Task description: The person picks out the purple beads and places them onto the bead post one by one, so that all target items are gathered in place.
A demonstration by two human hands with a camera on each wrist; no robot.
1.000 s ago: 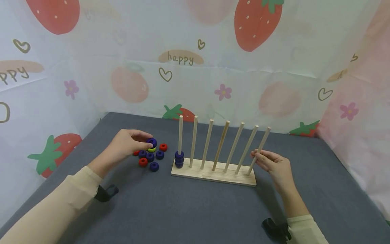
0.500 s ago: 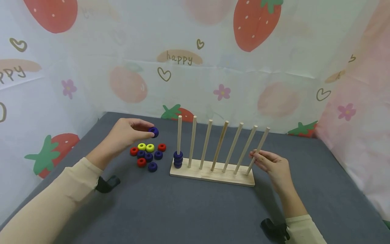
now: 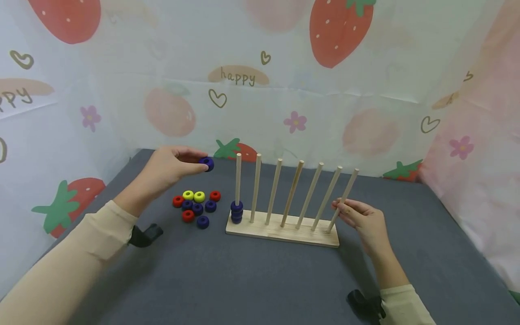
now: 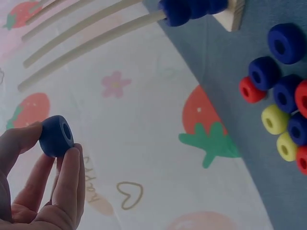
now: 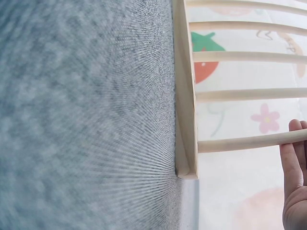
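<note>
My left hand (image 3: 164, 174) pinches a dark blue ring bead (image 3: 206, 164) between thumb and fingers, raised to the left of the leftmost peg (image 3: 238, 178). In the left wrist view, the hole of the held bead (image 4: 56, 136) faces sideways. A wooden peg stand (image 3: 280, 233) carries several upright pegs in a row, and stacked blue beads (image 3: 237, 212) sit at the foot of the leftmost one. With thumb and fingers, my right hand (image 3: 365, 221) holds the rightmost peg (image 3: 348, 187) partway up; the right wrist view shows fingers (image 5: 290, 165) against that peg.
Loose beads lie on the grey cloth left of the stand: two yellow beads (image 3: 199, 196), red beads (image 3: 188, 216) and several blue beads (image 3: 203, 221). Behind the table (image 3: 260, 280) hangs a strawberry-patterned curtain (image 3: 252, 113).
My left hand has lifted the blue bead up from the loose pile and slightly right, uncovering the yellow beads. The right hand stays on its peg.
</note>
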